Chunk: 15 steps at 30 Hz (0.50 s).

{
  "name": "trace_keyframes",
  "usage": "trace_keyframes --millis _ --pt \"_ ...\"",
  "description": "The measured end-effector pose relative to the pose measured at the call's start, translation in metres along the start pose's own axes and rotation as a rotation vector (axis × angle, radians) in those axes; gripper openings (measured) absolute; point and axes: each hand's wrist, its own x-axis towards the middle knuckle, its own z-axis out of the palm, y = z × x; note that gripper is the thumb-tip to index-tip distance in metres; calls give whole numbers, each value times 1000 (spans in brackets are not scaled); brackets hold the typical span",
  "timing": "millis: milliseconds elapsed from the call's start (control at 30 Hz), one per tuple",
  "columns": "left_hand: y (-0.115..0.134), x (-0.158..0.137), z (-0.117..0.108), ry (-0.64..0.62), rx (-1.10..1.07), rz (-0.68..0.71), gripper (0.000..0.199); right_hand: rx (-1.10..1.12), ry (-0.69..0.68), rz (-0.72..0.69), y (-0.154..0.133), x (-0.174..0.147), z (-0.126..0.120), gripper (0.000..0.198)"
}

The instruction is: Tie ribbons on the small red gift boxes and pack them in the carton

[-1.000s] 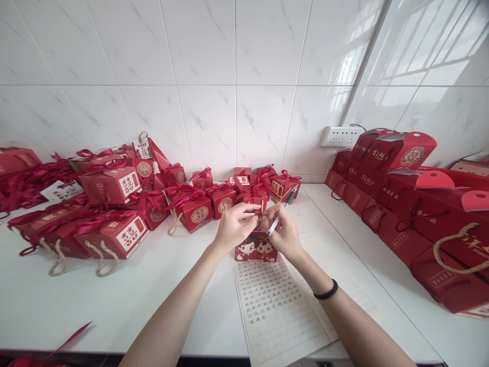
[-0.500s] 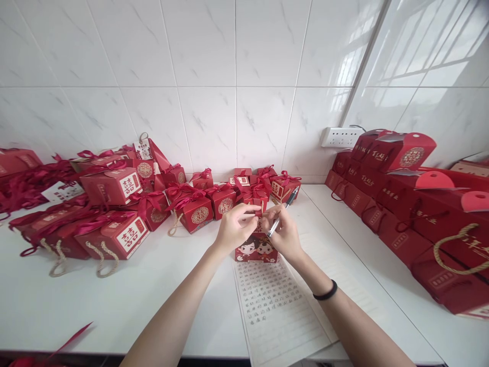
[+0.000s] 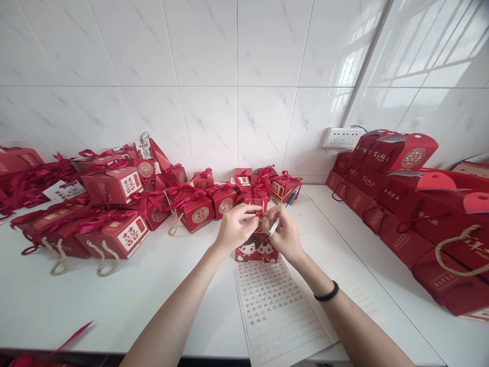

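Note:
A small red gift box point(image 3: 256, 250) with two cartoon faces on its front stands on the upper part of a handwritten notebook page point(image 3: 271, 300). My left hand point(image 3: 237, 228) is closed at the left of the box's top, its thumb and forefinger pinching the top edge. At the right of the top is my right hand point(image 3: 286, 234), with a black and silver pen point(image 3: 293, 195) slanting through its fingers. Those fingertips also meet at the box's top, close to the left ones. My fingers partly hide the box's upper part.
Red gift boxes with ribbon bows point(image 3: 193, 211) stand behind and to the left, some with rope handles point(image 3: 108, 257). More red boxes point(image 3: 405, 199) are stacked on the right. A white power strip point(image 3: 344, 136) is by the tiled wall. Loose ribbon point(image 3: 72, 338) lies at the front left edge.
The view has shifted very slightly. Both hands, the box and the pen keep the same positions relative to one another.

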Motion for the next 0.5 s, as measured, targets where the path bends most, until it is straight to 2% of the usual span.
trace_keyframes --millis 500 --pt "-1 -1 0 -3 -2 3 24 -11 7 -18 2 -1 0 19"
